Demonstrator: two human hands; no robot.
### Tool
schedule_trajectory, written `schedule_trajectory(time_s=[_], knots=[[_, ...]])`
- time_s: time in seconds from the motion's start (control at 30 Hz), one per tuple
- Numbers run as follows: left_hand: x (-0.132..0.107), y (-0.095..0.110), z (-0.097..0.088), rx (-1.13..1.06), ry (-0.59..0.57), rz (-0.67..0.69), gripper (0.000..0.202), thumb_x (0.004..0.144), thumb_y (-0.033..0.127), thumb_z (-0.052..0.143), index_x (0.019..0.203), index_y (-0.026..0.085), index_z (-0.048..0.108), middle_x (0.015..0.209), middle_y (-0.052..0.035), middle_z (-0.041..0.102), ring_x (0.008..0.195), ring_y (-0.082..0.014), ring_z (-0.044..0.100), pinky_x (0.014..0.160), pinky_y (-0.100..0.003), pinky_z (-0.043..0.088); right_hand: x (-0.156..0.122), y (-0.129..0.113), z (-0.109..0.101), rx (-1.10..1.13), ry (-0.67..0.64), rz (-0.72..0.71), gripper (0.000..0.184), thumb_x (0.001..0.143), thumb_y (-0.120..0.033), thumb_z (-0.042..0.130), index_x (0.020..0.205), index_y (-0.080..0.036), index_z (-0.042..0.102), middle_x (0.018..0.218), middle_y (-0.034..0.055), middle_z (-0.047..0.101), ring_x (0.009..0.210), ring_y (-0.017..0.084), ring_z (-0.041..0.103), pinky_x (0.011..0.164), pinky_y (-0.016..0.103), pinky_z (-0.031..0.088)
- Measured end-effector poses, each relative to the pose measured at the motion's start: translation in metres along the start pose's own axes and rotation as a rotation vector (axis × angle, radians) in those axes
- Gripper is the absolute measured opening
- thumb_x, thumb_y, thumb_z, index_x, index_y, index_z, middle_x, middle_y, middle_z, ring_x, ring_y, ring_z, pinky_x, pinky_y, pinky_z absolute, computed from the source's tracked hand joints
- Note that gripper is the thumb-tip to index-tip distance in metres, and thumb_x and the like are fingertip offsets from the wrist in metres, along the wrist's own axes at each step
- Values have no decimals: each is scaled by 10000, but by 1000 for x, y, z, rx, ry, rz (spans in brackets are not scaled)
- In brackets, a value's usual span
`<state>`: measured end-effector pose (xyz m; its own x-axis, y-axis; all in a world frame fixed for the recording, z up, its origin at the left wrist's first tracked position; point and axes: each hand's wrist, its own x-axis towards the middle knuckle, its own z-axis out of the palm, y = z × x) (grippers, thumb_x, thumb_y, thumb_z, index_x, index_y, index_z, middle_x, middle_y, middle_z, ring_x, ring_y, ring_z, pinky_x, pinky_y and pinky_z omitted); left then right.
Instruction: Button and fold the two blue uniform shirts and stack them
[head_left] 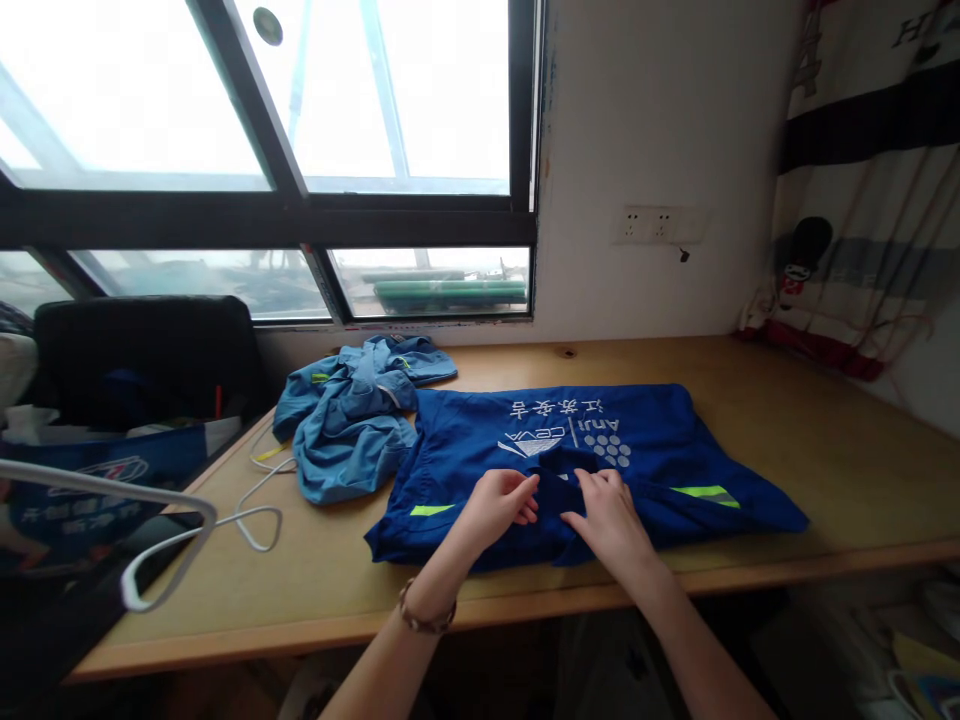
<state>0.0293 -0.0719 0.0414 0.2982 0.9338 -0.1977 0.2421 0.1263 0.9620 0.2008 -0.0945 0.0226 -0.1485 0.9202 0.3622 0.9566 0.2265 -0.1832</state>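
Note:
A dark blue work jacket [645,440] with white printed lettering and neon-green stripes lies spread flat, back side up, on the wooden table [825,450]. My left hand [499,505] pinches the fabric at the jacket's near middle edge, fingers curled on the cloth. My right hand [611,515] rests just beside it, its fingers also gripping the same part of the jacket. A beaded bracelet sits on my left wrist.
A crumpled lighter blue garment [352,415] lies at the jacket's left. White clothes hangers [187,535] stick over the table's left end. A black chair [142,360] with a bag stands at left. Windows and a wall socket [660,225] are behind; a striped cloth [862,200] hangs right.

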Motion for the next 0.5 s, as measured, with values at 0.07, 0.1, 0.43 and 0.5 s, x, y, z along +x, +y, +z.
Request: schedule_trajectory(time_s=[0.07, 0.1, 0.43, 0.5], knots=[[8, -4, 10, -109, 12, -96, 406, 712, 513, 528, 704, 108, 550, 569, -51, 601, 479, -129, 587, 454, -205, 447, 3, -13, 1, -53, 20, 32, 73, 700, -148, 554, 751, -200, 552, 741, 58, 605, 802, 240, 527, 687, 358, 411], [8, -6, 14, -151, 15, -122, 419, 706, 523, 533, 710, 105, 544, 561, -45, 595, 472, -126, 585, 448, -200, 443, 1, -19, -2, -45, 47, 25, 101, 692, -92, 532, 697, -193, 529, 704, 45, 582, 762, 217, 519, 673, 334, 395], [-9, -15, 0, -857, 1, -170, 125, 701, 190, 638, 736, 119, 542, 602, -5, 597, 538, -88, 583, 530, -171, 471, -40, -48, 4, 177, 196, -315, 205, 770, -42, 397, 883, -177, 503, 720, 23, 509, 657, 151, 466, 566, 266, 316], [-8, -13, -4, -975, -9, -228, 68, 746, 147, 576, 793, 105, 552, 641, -32, 619, 575, -106, 604, 576, -199, 493, -44, -42, 11, 214, 206, -206, 243, 734, -15, 394, 896, -170, 487, 746, 28, 515, 674, 152, 480, 579, 263, 328]])
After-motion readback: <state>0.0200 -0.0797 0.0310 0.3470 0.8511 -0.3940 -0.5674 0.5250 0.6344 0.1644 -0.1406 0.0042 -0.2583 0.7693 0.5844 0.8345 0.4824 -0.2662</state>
